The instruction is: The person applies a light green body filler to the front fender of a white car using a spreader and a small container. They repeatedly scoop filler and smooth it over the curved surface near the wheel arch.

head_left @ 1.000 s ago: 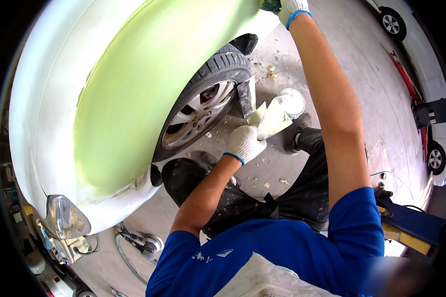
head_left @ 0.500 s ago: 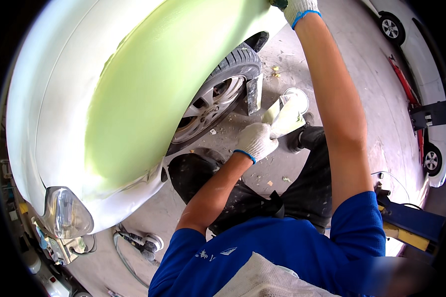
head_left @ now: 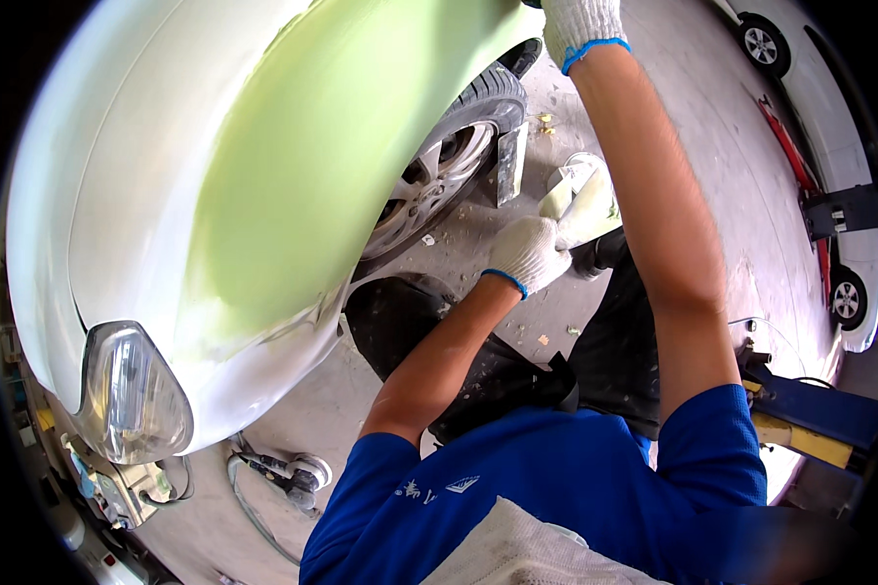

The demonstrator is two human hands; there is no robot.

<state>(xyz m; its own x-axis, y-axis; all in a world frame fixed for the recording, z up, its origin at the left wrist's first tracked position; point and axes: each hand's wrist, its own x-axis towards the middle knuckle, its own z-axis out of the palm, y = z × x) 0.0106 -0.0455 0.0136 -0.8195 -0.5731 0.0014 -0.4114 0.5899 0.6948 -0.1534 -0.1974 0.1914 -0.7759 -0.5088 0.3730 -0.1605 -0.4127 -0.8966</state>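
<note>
- Head view, left hand: your left hand (head_left: 529, 252), in a white knit glove with blue cuff trim, is closed on pale flat pieces (head_left: 593, 207) at their near end; they fan outward from your fingers above the floor.
- Head view, right hand: your right hand (head_left: 583, 27), gloved alike, is raised at the upper edge beside the car panel. Its fingers run out of frame, so how far they are open, and whether they grip anything, cannot be told.
- A sliver of a dark object (head_left: 532, 3) shows next to that glove; its kind cannot be made out.
- Cut off: the upper end of the white fender (head_left: 137, 185) leaves the frame at the top.
- Hidden: a round tin (head_left: 583, 164) is partly covered by your pale pieces, and the lower left of the wheel (head_left: 449, 175) by the fender. Whether your pieces are separate or joined at the grip is unclear.
- Hard to read: a dark blurred patch (head_left: 800, 546) at lower right.
- Condition: the yellow-green coat (head_left: 293, 185) lies on the fender, left of your hands, between the headlight (head_left: 135, 395) and the wheel arch. Its middle looks even; its left border is irregular, its lower end thin and streaked with white.
</note>
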